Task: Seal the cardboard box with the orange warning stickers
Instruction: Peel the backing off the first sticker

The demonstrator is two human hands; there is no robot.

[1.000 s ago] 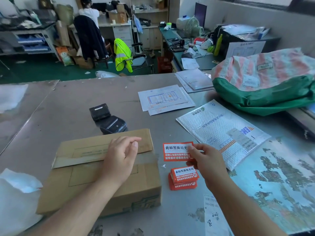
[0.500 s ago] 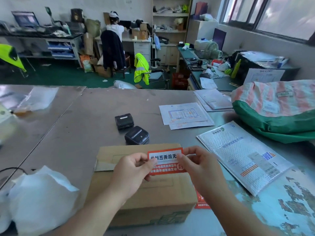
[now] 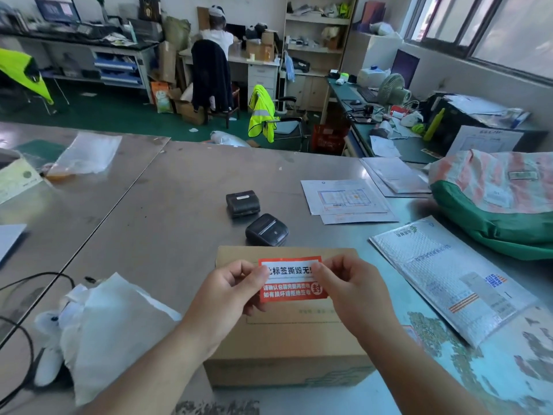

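**Cardboard box lies right under the sticker, both hands pinching it**

The cardboard box (image 3: 287,339) sits shut on the metal table (image 3: 167,205), directly below and in front of the person. One orange warning sticker (image 3: 291,283) is held over the far half of the box top, printed face up. Its long axis runs left to right, roughly parallel with the box's far edge.

The left hand (image 3: 230,295) pinches the sticker's left end between thumb and curled fingers, and the right hand (image 3: 353,292) pinches the right end the same way. Neither hand is nearer; the sticker spans the gap between them. I cannot tell whether it already touches the cardboard or whether its backing is off.

The coming move looks like a short drop straight down onto the lid. The risk, I judge, is a skewed or creased landing if one end goes down first.

The box's contents are hidden. Just beyond its far edge stand two small black devices (image 3: 266,230). A flat bubble mailer (image 3: 449,277) lies to the right of the box. To the left of the box lies a crumpled white bag (image 3: 113,324) with something white poking out, though what it is I cannot tell. Farther right of the box rests a bulging green and striped sack (image 3: 493,205).
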